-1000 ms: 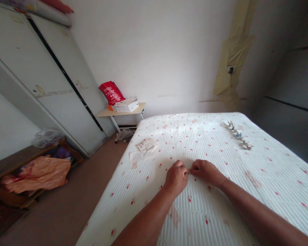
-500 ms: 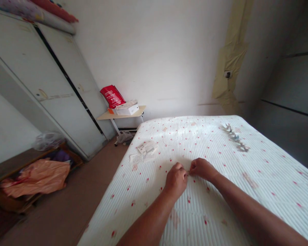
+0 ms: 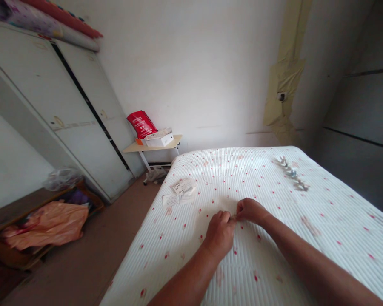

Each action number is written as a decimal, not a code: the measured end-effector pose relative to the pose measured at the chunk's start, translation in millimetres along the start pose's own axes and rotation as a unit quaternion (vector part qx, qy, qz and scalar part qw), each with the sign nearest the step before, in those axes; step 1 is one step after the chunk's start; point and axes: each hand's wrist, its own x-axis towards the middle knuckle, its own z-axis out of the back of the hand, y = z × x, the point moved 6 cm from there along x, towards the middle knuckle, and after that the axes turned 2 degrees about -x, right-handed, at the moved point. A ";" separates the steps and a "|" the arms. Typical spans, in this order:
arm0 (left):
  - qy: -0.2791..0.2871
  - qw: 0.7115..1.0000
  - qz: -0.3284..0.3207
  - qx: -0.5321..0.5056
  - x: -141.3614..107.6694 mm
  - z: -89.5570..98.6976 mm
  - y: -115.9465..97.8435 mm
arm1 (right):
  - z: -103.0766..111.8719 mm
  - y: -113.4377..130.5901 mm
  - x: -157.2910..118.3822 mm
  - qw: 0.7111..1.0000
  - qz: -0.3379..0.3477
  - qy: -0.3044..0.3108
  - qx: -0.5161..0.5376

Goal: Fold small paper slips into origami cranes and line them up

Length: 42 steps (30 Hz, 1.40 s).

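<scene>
Both my hands are close together over the bed [image 3: 242, 255], which has a white ribbed cover with small red flowers. My left hand [image 3: 221, 231] is closed, thumb and fingers pinched on a small pale piece [image 3: 232, 217] that is too tiny to name. My right hand [image 3: 250, 211] pinches the other end of it, the fingertips nearly meeting the left ones. Ahead to the left lie some printed paper slips [image 3: 183, 187], one overlapping another. A row of small grey and white pieces [image 3: 291, 172] lies farther off to the right.
A small table [image 3: 151, 148] beyond the bed's far left corner bears a white box [image 3: 159, 139] and a red bag [image 3: 142, 124]. White cabinets [image 3: 79, 106] line the left wall. An orange plastic bag [image 3: 51, 223] lies on a low wooden shelf. A socket [image 3: 281, 96] is in the far wall.
My left hand has shifted slightly down and turned, its knuckles more on top. My right hand stays nearly in place, still pinching. The view has tilted up a little.
</scene>
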 end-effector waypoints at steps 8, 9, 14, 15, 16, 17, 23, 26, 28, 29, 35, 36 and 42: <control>0.016 0.999 0.000 0.032 0.8 0.0 -4.6 | -1.6 -0.6 -0.6 1.000 0.014 -0.012 -0.002; 0.016 0.999 0.001 0.033 0.7 0.4 -4.5 | -2.2 -1.0 -0.2 1.000 0.015 -0.011 0.000; 0.016 0.999 0.013 0.024 1.0 1.1 -3.2 | -5.2 -3.9 2.4 1.000 0.024 -0.005 0.009; 0.016 1.000 0.013 0.022 1.0 1.2 -3.2 | -5.5 -4.3 2.7 1.000 0.025 -0.005 0.011; 0.015 1.000 0.014 0.021 0.9 1.5 -3.3 | -5.6 -4.6 2.8 1.000 0.027 -0.005 0.013; 0.015 1.000 0.014 0.020 0.8 2.0 -3.5 | -5.6 -4.6 2.7 0.999 0.029 -0.006 0.015; 0.013 0.999 0.024 0.022 -0.5 7.3 -5.0 | -3.1 -2.7 -0.4 0.999 0.036 -0.001 0.019; 0.015 0.999 0.030 0.023 -0.6 7.9 -5.1 | -2.1 -2.1 -1.9 0.999 0.031 -0.005 0.013; 0.018 0.999 0.031 0.027 -0.3 7.1 -4.9 | -2.2 -1.8 -2.3 1.000 0.026 -0.012 0.007; 0.018 0.999 0.031 0.029 0.0 6.7 -4.8 | -2.5 -1.7 -2.4 1.000 0.024 -0.016 0.004; 0.013 0.999 0.040 0.024 0.0 10.3 -6.3 | -3.1 -0.1 -3.7 0.999 0.027 -0.029 -0.001; 0.012 0.999 0.044 0.021 -0.5 12.0 -6.9 | -2.8 0.1 -4.2 0.999 0.030 -0.029 0.001; 0.006 0.994 0.100 -0.036 3.3 14.4 -0.5 | -1.9 -0.3 -5.3 0.999 0.047 -0.020 0.015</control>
